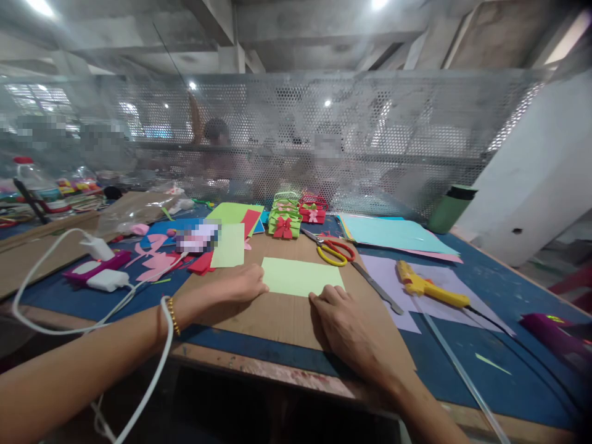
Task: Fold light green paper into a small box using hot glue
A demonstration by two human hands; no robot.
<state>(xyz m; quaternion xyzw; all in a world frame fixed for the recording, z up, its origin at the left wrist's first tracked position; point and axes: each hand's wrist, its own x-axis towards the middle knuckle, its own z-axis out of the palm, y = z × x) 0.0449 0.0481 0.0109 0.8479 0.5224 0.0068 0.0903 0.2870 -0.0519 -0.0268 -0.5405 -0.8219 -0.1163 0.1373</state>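
Observation:
A pale green sheet (303, 276) lies on a piece of brown cardboard (259, 317) in front of me. My left hand (245, 282) is closed at the sheet's left edge, fingers curled and tips at its near corner. My right hand (337, 314) has its fingers bent together on the near edge, toward the right corner. Scissors (340, 251) with red and yellow handles rest beyond the sheet. Beside them is a dark metal blade (377, 288). Another pale green piece (230, 245) lies behind my left hand.
A yellow glue gun (430, 288) lies on a lilac sheet (407, 324) at right, a clear glue stick below it. Small green decorated baskets (283, 219) stand at the back. Stacked coloured sheets (402, 234) and a green bottle (451, 209) are behind right. White cables (160, 364) cross my left arm.

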